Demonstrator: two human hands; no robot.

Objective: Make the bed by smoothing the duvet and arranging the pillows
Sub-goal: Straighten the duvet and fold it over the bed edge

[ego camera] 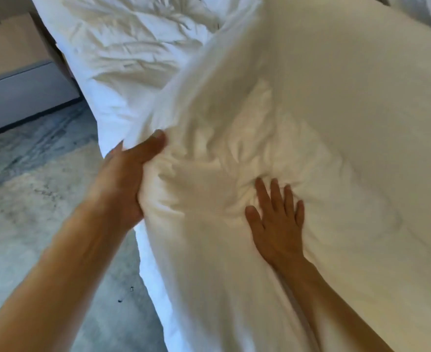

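A white duvet [323,123] covers most of the bed, smooth on the right and creased near the middle. My left hand [125,181] grips a bunched fold at the duvet's left edge, thumb on top and fingers hidden under the cloth. My right hand [278,222] lies flat on the duvet with fingers spread, pressing into a patch of wrinkles. A rumpled white pillow or bedding heap [133,41] lies at the far left of the bed; I cannot tell which.
A grey mottled carpet [31,199] lies left of the bed. A low beige and grey piece of furniture [19,80] stands at the upper left, close to the bed's corner. More white bedding [427,11] shows at the top right.
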